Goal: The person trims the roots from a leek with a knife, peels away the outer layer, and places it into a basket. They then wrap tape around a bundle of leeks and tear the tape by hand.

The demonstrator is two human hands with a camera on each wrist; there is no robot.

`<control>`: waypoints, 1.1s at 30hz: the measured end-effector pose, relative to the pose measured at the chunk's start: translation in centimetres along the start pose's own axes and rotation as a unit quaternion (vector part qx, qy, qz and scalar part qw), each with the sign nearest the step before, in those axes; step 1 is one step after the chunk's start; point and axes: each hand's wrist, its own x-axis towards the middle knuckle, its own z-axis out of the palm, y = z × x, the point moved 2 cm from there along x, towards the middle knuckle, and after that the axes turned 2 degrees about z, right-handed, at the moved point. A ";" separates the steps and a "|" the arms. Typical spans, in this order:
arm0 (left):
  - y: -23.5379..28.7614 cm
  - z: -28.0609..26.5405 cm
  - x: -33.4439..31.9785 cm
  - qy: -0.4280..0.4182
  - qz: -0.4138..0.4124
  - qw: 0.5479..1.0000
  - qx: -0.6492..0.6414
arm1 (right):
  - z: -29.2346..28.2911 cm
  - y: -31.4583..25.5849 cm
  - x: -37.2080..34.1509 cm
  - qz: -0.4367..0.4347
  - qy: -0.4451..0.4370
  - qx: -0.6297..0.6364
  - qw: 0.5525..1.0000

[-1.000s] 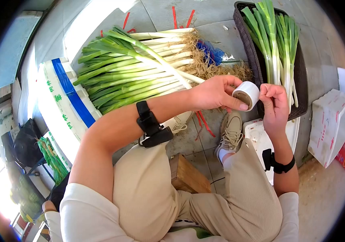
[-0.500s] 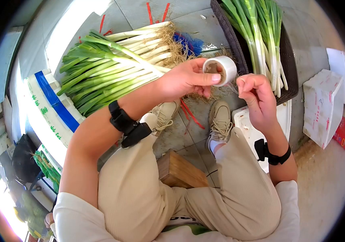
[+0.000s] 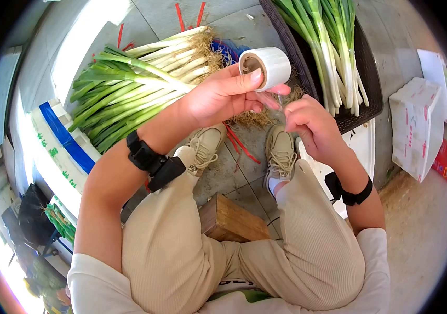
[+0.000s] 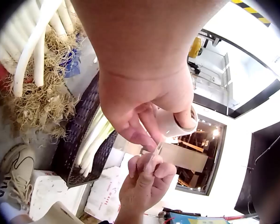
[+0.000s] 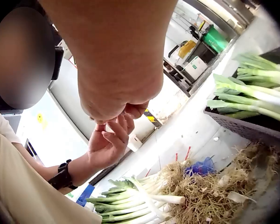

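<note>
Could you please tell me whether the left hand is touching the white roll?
Touching. The head view shows it plainly: the left hand has its thumb laid against the rim of the white roll, with no gap.

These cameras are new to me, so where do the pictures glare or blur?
Head view: rounded black edges, glare on the floor at upper left, white roll fairly clear; left wrist: white wall nearly washed out; right wrist: smooth blurred oval at upper left.

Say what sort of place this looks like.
Probably a vegetable shop or market packing area: a heap of leeks lies on the tiled floor, a dark basket holds more, and the left hand holds a roll of tape.
</note>
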 end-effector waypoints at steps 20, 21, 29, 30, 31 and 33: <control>1.1 0.8 -0.3 0.017 -0.031 0.995 0.091 | -0.2 0.8 -1.8 0.019 0.058 0.001 0.998; 1.1 0.7 -0.3 0.011 -0.033 0.995 0.095 | -0.2 0.8 -1.8 0.031 0.064 0.015 0.997; 0.8 0.6 0.0 0.002 0.011 0.990 0.137 | -0.2 2.5 -3.0 0.131 0.103 0.268 0.949; 0.8 0.7 0.0 0.001 0.010 0.991 0.132 | -0.1 2.8 -3.0 0.155 0.099 0.335 0.924; 0.9 0.7 -0.1 0.001 0.009 0.992 0.127 | 0.0 2.7 -2.9 0.155 0.098 0.336 0.924; 1.0 0.8 -0.1 0.006 0.009 0.992 0.129 | 0.3 2.6 -2.4 0.201 0.157 0.440 0.861</control>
